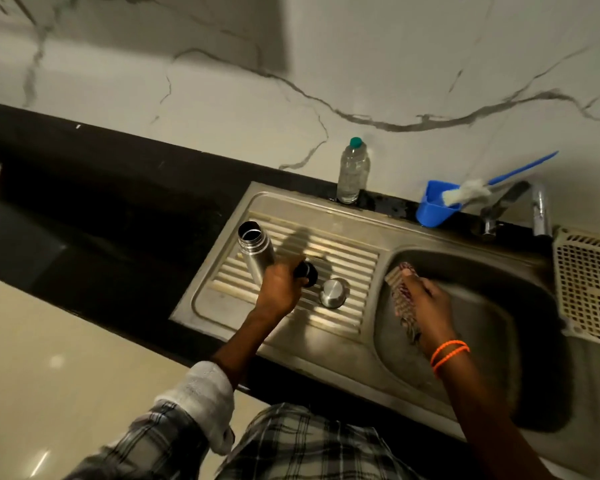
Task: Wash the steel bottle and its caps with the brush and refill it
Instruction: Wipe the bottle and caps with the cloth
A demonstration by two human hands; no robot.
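Left hand (280, 285) grip pinches black cap (307, 270) beside steel bottle (256, 250); right hand (426, 299) clasps brush (400, 292).

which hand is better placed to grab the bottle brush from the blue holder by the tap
Right. The right hand is over the sink basin, nearer the brush in the blue holder; the left hand grips the black cap.

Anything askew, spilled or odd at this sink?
Little stands out. The bottle brush lies tipped across the blue holder, not standing in it. The open steel bottle stands on the drainboard. No spill shows.
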